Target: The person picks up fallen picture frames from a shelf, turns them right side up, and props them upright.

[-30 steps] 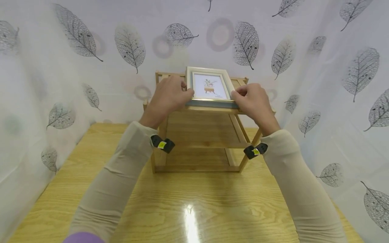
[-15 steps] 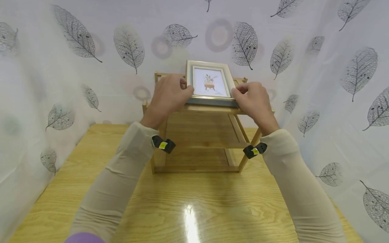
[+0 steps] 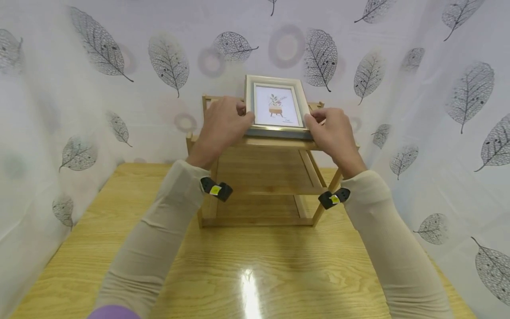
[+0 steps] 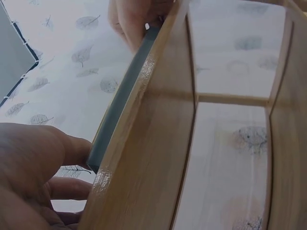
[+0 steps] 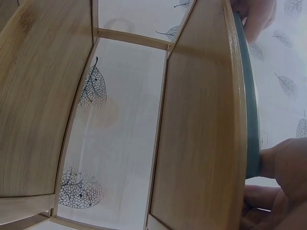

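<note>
A picture frame with a pale border and a plant-pot print stands tilted at the front of a wooden shelf's top board, its far side higher than its near edge. My left hand grips its left side between thumb and fingers, and my right hand pinches the right side. In the left wrist view the frame's blue-grey edge lies along the shelf board. The right wrist view shows that same edge against the board, with right-hand fingers at its end. The frame's back is hidden.
The multi-tier wooden shelf stands on a wood-grain table. Behind and on both sides hangs a white curtain printed with leaves. A purple rounded thing shows at the bottom left.
The picture frame's far side has risen, so its face now tilts more toward me. Its near edge stays by the shelf's front, and both hands keep their hold with little movement.
</note>
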Demonstrator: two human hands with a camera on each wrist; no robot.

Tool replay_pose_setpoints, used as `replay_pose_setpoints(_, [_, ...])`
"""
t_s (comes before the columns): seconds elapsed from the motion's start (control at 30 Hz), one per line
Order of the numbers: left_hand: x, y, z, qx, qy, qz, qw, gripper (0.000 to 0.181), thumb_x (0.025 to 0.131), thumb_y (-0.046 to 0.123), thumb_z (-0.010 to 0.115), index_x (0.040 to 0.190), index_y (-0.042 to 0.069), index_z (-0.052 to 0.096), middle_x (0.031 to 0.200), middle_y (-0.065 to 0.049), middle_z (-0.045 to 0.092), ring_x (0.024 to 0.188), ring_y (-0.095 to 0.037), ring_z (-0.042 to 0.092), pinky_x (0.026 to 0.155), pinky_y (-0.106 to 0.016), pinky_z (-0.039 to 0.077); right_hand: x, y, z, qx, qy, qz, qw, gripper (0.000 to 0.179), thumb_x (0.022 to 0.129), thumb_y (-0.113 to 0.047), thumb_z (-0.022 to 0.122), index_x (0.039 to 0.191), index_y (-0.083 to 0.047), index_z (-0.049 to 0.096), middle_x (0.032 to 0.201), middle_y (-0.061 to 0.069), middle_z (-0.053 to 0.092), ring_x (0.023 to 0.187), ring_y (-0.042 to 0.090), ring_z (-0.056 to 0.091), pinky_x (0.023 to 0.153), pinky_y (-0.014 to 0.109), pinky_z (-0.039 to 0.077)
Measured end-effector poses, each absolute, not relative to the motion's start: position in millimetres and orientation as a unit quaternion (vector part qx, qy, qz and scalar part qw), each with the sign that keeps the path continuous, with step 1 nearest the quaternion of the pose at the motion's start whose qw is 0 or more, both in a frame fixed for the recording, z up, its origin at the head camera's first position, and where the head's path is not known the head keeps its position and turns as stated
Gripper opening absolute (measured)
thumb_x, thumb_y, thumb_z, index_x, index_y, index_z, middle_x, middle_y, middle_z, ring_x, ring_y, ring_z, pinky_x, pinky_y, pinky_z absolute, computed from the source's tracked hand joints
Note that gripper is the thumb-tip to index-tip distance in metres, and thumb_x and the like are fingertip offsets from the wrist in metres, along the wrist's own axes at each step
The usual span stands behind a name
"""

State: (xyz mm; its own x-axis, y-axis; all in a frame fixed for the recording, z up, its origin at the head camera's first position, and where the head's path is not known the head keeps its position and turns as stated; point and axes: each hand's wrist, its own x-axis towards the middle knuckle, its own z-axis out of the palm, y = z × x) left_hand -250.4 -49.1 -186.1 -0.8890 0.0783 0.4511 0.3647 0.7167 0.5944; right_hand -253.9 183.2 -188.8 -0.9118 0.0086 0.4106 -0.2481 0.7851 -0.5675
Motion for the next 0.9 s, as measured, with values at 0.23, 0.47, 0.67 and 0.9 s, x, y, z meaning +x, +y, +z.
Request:
replay_pose_setpoints(0.23, [-250.0, -49.9, -184.3, -0.113, -0.901, -0.382, 0.173, 0.032, 0.088, 0.025, 0.052, 0.061, 0.010, 0.043, 0.064, 0.000, 0.054, 0.059, -0.015, 0.043, 0.055, -0.026, 0.035, -254.6, 182.5, -190.7, 0.067, -0.915, 0.338, 0.210, 0.037, 0.095, -0.031, 0.051, 0.113, -0.003, 0.067, 0.096, 0.011, 0.061, 0.076, 0.019, 0.052, 0.062, 0.029, 0.042])
replay_pose_setpoints(0.47, [-249.7, -50.2, -181.8, -0.109, -0.897, -0.399, 0.156, 0.031, 0.091, 0.030, 0.054, 0.067, 0.010, 0.051, 0.091, 0.002, 0.068, 0.075, -0.013, 0.056, 0.069, -0.026, 0.046, -256.3, 181.1, -193.0, 0.069, -0.905, 0.369, 0.200, 0.037, 0.096, -0.030, 0.051, 0.115, 0.000, 0.064, 0.101, 0.014, 0.059, 0.085, 0.021, 0.052, 0.068, 0.029, 0.044])
replay_pose_setpoints(0.67, [-249.5, -49.3, -180.0, -0.111, -0.895, -0.404, 0.150, 0.025, 0.093, 0.035, 0.056, 0.099, 0.016, 0.070, 0.108, 0.002, 0.068, 0.099, -0.012, 0.060, 0.084, -0.027, 0.048, -254.4, 182.4, -191.3, 0.074, -0.895, 0.399, 0.184, 0.038, 0.097, -0.030, 0.050, 0.123, -0.006, 0.061, 0.110, 0.011, 0.059, 0.088, 0.020, 0.057, 0.068, 0.027, 0.048])
replay_pose_setpoints(0.9, [-247.7, -50.9, -179.2, -0.112, -0.893, -0.413, 0.141, 0.030, 0.095, 0.034, 0.055, 0.116, 0.017, 0.066, 0.115, 0.002, 0.066, 0.104, -0.012, 0.059, 0.086, -0.026, 0.048, -253.8, 183.7, -190.3, 0.097, -0.879, 0.431, 0.178, 0.035, 0.096, -0.019, 0.049, 0.128, -0.012, 0.060, 0.113, 0.008, 0.062, 0.081, 0.018, 0.054, 0.065, 0.024, 0.049])
